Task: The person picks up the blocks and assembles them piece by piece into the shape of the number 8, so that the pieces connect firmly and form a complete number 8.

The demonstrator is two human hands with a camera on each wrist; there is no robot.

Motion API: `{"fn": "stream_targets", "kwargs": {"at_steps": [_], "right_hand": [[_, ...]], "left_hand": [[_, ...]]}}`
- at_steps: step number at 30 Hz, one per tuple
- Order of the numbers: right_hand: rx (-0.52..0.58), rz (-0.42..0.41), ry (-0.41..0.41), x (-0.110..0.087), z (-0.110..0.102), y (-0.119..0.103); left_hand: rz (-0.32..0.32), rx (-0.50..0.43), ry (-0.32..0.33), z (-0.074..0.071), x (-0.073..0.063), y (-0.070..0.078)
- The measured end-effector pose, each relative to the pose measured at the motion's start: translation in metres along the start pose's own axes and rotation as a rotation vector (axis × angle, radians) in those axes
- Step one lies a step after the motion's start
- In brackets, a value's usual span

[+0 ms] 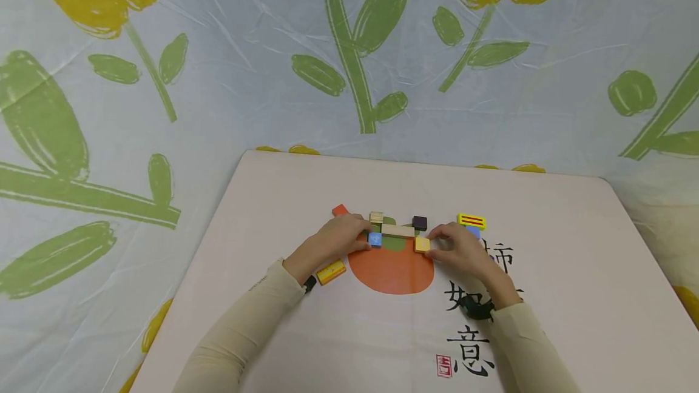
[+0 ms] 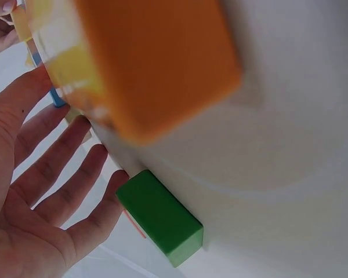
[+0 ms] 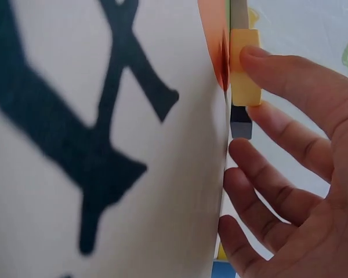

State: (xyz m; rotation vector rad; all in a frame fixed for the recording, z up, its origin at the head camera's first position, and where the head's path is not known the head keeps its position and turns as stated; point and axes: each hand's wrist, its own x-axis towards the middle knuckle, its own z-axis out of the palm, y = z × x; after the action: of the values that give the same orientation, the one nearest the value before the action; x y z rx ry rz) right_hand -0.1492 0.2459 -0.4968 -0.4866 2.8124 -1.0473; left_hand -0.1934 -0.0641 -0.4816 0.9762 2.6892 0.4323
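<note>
In the head view my left hand (image 1: pixel 345 236) pinches a small blue block (image 1: pixel 374 239) between thumb and finger. The blue block (image 2: pixel 57 97) shows only narrowly in the left wrist view. My right hand (image 1: pixel 463 251) pinches a yellow block (image 1: pixel 422 244), its thumb on one face and a finger at the far edge in the right wrist view. Between the two blocks lies a long pale wooden block (image 1: pixel 398 231). Behind this row stand a striped wooden block (image 1: pixel 377 217) and a black block (image 1: pixel 420 222).
A yellow block with orange ends (image 1: pixel 330 272) lies near my left wrist. A green block (image 2: pixel 159 217) sits by the left fingertips, and an orange-red block (image 1: pixel 340 209) lies beyond that hand. A yellow red-striped block (image 1: pixel 471 221) and a blue one (image 1: pixel 472 233) lie behind my right hand.
</note>
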Motion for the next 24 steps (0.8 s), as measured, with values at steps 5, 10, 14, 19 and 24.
{"fn": "stream_targets", "kwargs": {"at_steps": [5, 10, 14, 19, 24], "right_hand": [[-0.040, -0.012, -0.006, 0.0028, 0.0003, -0.0008], [-0.062, -0.012, -0.009, 0.0050, 0.0000, -0.0007], [-0.075, -0.008, -0.006, 0.0050, 0.0004, -0.0007], [-0.086, -0.012, -0.003, 0.0049, 0.0013, 0.0000], [-0.097, -0.012, -0.002, 0.0051, 0.0024, 0.0000]], "left_hand": [[0.014, 0.017, 0.013, 0.0006, 0.0016, -0.0003], [0.019, 0.019, 0.020, 0.0006, 0.0022, 0.0002], [0.018, 0.014, 0.021, -0.0005, 0.0017, 0.0010], [0.016, 0.012, 0.017, -0.0007, 0.0024, 0.0012], [0.008, 0.012, 0.009, -0.0004, 0.0022, 0.0015]]}}
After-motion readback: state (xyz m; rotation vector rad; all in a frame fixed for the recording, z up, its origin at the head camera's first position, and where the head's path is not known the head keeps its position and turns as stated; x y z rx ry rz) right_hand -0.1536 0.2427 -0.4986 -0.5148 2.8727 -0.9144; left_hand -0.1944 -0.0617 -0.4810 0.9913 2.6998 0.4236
